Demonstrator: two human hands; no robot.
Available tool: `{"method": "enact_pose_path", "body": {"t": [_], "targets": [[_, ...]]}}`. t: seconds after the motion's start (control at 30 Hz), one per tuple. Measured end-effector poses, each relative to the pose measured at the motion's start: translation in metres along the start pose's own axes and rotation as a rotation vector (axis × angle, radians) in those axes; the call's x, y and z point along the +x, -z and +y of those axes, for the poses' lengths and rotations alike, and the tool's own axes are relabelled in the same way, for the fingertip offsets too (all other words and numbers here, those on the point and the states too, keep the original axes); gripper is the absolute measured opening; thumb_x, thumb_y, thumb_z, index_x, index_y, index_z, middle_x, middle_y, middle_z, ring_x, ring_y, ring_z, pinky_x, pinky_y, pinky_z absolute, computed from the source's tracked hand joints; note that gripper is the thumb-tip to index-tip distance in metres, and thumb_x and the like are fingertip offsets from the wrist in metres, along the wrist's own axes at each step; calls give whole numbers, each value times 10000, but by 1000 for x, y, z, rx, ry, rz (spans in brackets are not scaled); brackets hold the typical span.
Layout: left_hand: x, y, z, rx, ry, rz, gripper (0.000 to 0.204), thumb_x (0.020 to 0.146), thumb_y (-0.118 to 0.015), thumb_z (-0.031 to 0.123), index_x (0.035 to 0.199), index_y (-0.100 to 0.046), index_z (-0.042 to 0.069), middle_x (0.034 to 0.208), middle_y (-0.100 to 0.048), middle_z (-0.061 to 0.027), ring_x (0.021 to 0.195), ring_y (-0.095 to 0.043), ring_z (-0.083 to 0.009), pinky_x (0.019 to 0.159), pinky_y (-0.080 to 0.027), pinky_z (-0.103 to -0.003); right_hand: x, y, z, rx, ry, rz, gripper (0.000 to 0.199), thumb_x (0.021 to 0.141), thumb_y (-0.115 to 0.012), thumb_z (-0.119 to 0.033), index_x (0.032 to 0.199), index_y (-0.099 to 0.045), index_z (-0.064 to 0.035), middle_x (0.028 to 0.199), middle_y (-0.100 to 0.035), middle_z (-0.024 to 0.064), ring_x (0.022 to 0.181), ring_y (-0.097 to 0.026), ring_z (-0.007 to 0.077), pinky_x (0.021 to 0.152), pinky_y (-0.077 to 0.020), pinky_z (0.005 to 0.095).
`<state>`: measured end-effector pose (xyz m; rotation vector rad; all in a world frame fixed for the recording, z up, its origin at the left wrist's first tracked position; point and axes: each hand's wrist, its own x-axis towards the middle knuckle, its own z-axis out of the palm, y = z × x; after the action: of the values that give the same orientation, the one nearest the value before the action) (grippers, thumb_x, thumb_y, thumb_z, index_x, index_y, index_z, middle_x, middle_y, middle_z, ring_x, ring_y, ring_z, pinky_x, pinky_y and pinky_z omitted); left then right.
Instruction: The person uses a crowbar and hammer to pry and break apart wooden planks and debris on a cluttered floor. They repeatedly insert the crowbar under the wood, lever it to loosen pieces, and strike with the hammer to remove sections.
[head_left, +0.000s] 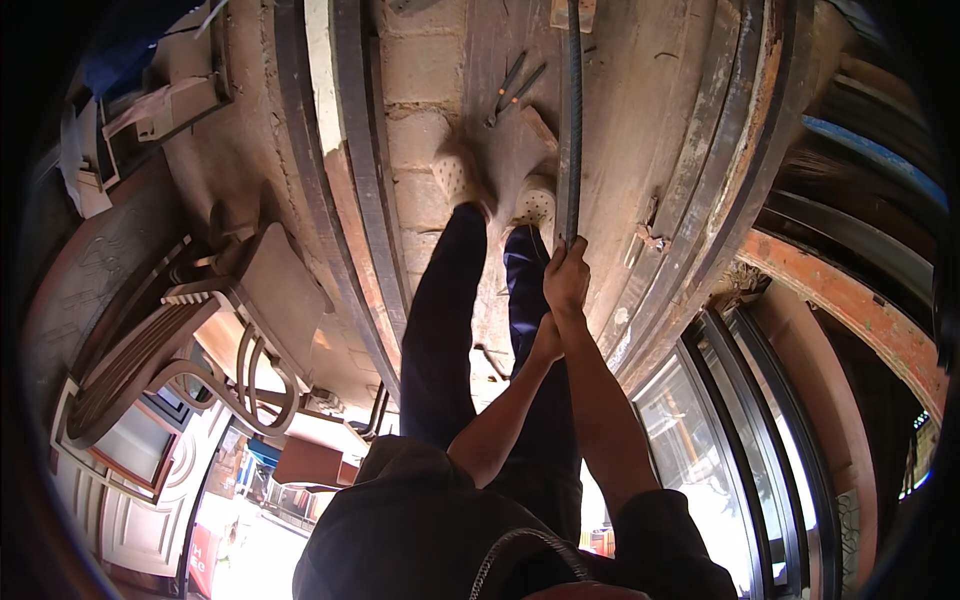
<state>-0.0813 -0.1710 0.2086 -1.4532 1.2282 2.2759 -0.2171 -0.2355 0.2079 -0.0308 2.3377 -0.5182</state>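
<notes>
A long, dark ribbed steel bar is gripped near its lower visible end by the right hand, whose fingers are closed around it; from that hand the bar runs straight up the picture, past the feet, and out at the top edge. The left hand is held just below the right, near the right wrist; it is seen mostly from behind, so whether it is closed on the bar or merely rests against the other arm cannot be told. The bar lies over a worn wooden plank, rough, dusty and streaked with pale dried mortar, on which two light perforated clog shoes are planted below dark blue trouser legs. A pair of pincers with slim metal handles is left on the plank just beyond the shoes, close to the left of the bar but not touching it. Beside the plank, a course of pale masonry blocks with coarse joints is seen, bordered by long dark metal rails that curve with the lens. To the right, more dark framing strips and a rust-red painted beam are stacked above glazed panels. On the left, a flat grey slab and looped bent rods are seen. No open container with visible contents can be made out.
</notes>
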Motion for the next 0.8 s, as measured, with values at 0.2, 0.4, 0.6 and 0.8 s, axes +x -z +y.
{"method": "enact_pose_path", "body": {"t": [0.2,0.4,0.6,0.8], "targets": [[28,49,-22,85,-17,-104,192,797,-664,147,913,-639,-3,802,-664,-100,799,-590,-136,701,-472,-342,6,-54,14,46,-33,34,263,961,-431,-219,1111,-386,-8,756,-609,319,722,-599,497,618,-457,591],[53,129,-36,104,-50,-34,349,700,-744,210,936,-632,-21,809,-664,-82,816,-568,-122,704,-459,-322,4,-138,-2,144,21,101,246,947,-471,-184,1088,-381,-3,714,-596,310,708,-608,485,577,-473,560],[68,162,-30,42,-142,-127,249,748,-707,127,903,-617,-46,777,-657,-74,749,-561,-96,636,-468,-305,5,-167,-17,224,68,193,219,952,-457,-172,1062,-380,0,703,-600,295,702,-615,472,555,-457,560],[37,64,-38,104,-240,-47,258,764,-717,121,928,-606,-44,802,-666,-119,745,-602,-133,659,-479,-326,2,-84,15,24,39,119,254,965,-451,-237,994,-407,11,731,-606,313,699,-618,476,563,-479,542]]}}
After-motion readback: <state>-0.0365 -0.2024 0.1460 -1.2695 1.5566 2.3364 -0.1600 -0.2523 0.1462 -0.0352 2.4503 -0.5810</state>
